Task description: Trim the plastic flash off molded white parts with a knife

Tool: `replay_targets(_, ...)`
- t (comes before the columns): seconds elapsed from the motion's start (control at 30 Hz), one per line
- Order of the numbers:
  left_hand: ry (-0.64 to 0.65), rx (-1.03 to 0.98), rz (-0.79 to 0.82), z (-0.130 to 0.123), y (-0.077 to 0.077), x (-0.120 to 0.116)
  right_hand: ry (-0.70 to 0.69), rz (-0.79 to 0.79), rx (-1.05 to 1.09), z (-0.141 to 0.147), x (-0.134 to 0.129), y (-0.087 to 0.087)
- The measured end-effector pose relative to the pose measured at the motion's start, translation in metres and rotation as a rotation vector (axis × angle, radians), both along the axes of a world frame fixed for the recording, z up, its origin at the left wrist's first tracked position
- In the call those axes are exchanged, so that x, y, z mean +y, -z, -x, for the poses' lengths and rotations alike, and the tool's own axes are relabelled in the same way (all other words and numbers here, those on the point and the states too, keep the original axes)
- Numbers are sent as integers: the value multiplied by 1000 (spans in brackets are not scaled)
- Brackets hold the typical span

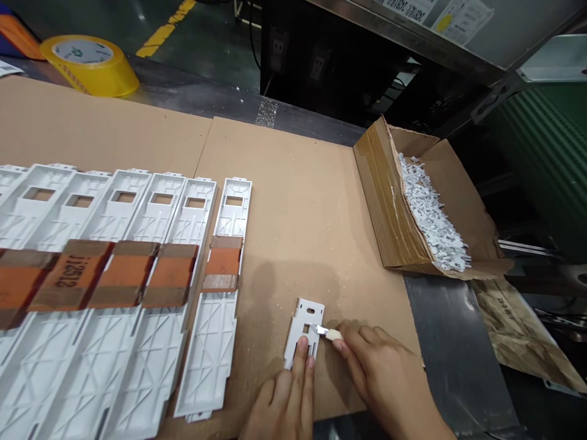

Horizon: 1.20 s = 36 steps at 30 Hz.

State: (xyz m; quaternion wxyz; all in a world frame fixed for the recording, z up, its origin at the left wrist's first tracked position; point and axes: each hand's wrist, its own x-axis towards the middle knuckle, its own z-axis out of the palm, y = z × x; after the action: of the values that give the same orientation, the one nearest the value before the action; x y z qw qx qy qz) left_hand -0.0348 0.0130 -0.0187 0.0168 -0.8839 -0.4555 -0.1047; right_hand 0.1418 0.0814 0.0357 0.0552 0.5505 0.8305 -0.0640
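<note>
A small white plastic plate (306,318) with cut-out holes lies on the cardboard. My left hand (287,400) holds it down, fingertips pressed on its lower part. In my right hand (383,366) is a small knife (331,333) with a cream handle, pinched between thumb and fingers. Its short metal blade touches the plate beside the square hole. Left of the plate lies a long white plastic panel (208,351), ribbed, with an orange block (222,261) across its middle. The lower end of the small plate is hidden by my left fingers.
Several more white panels (151,342) with orange blocks (169,278) lie side by side at the left. A cardboard box (383,195) full of white plastic scraps (433,211) stands at the right. Yellow tape (101,67) sits at the back left on the dark table edge.
</note>
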Motion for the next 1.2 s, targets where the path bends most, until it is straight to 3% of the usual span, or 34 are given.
replay_targets(0.17,42,11,-13,2,-1,3,-75,91,-123,1,23,-12)
replay_targets(0.33,67,30,-35,3,-5,7,-213,59,-197,3,44,-18)
replay_targets(0.53,91,4,-88,2,2,8,-322,95,-227,7,65,-23)
replay_targets(0.87,69,3,-61,1,-2,9,-531,200,-271,25,108,-30)
replay_targets(1.03,53,-11,-76,0,-1,8,-665,235,-358,47,121,-37)
replay_targets(1.2,38,-28,-87,0,-1,9,-801,91,-293,55,118,-51)
